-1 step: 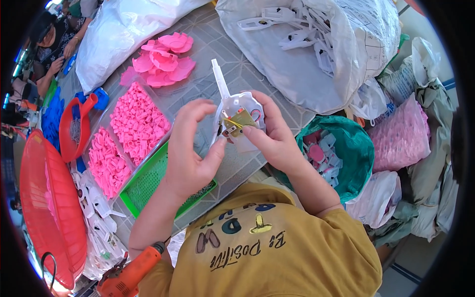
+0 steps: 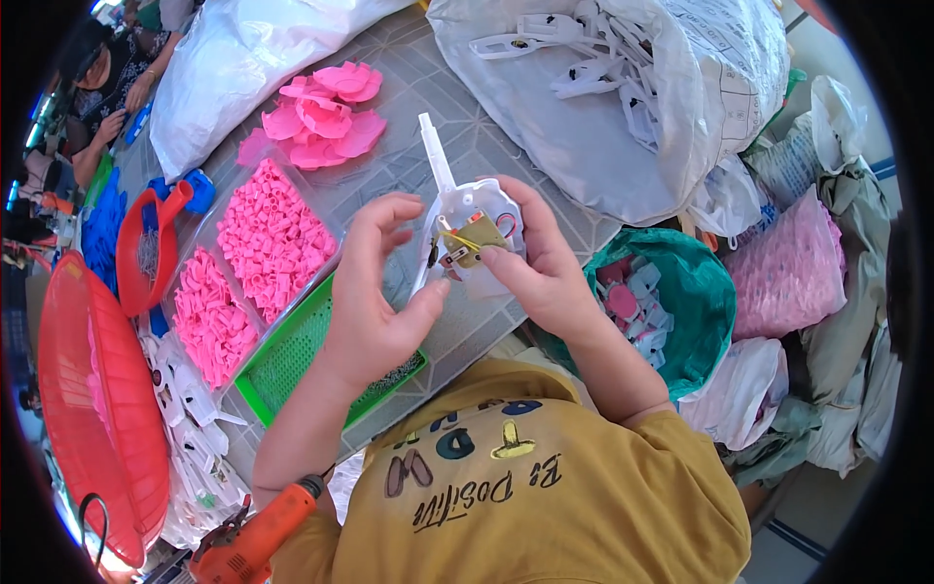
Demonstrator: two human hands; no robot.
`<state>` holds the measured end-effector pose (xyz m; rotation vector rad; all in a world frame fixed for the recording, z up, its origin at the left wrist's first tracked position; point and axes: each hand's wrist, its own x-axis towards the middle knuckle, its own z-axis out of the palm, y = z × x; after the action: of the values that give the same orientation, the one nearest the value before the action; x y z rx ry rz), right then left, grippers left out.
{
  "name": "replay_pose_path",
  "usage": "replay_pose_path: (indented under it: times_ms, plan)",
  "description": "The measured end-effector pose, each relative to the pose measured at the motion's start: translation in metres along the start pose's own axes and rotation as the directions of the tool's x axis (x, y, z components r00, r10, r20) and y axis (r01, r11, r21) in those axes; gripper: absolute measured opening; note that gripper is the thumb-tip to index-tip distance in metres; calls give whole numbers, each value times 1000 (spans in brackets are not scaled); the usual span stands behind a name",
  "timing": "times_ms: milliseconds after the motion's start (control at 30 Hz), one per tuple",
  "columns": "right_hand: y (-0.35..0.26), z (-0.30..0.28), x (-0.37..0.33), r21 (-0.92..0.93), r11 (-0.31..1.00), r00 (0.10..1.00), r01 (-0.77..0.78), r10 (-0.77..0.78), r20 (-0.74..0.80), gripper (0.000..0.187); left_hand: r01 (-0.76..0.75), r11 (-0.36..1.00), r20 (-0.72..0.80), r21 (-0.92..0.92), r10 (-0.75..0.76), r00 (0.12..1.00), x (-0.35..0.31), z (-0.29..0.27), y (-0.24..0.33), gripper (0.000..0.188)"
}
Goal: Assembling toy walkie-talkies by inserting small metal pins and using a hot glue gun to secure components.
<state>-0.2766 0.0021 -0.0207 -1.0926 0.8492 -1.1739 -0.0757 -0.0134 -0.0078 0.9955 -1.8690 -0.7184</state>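
Between my hands is a white plastic casing half (image 2: pixel 477 197) with a long narrow stem pointing away from me. A small tan circuit board (image 2: pixel 484 234) with yellow and red wires sits in its hollow. My right hand (image 2: pixel 551 282) grips the casing from the right, its thumb pressed on the board's lower edge and its fingers behind. On the other side, my left hand (image 2: pixel 365 297) is open, fingers curved and spread apart. Its thumb tip is by the casing's lower left edge; whether it touches I cannot tell.
Left of my hands are a tray of small pink parts (image 2: pixel 270 234), a green basket (image 2: pixel 292 365), and pink shells (image 2: pixel 326 117). A white sack of casings (image 2: pixel 603 165) lies far right, above a green bag-lined container (image 2: pixel 705 292). An orange power drill (image 2: pixel 258 535) lies near my left elbow.
The casing has shifted very slightly away from me and to the right. My left thumb tip has moved slightly; my right hand keeps its grip.
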Motion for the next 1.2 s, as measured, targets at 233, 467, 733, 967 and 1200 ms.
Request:
replay_pose_path:
  times_ms: [233, 467, 733, 967, 1200]
  plan:
    - [-22, -8, 0, -168, 984, 987, 57, -30, 158, 62, 476, 540, 335, -694, -344, 877, -4, -4, -4, 61]
    - [-29, -8, 2, -538, 789, 955, 297, -236, 182, 56, 405, 828, 243, -387, -332, 912, -4, 0, -5, 39]
    - [-16, -4, 0, -697, 619, 925, 363, -327, 192, 58, 265, 914, 64, -307, -258, 964, -8, 0, -3, 26]
    - [-13, -3, -2, -628, 734, 963, 259, -244, 113, 58, 194, 935, -54, -298, -219, 974, -7, 5, 1, 26]
    - [-10, -1, -4, -598, 779, 980, 189, -187, 66, 57, 95, 990, -117, -107, -107, 987, -8, 6, 4, 25]
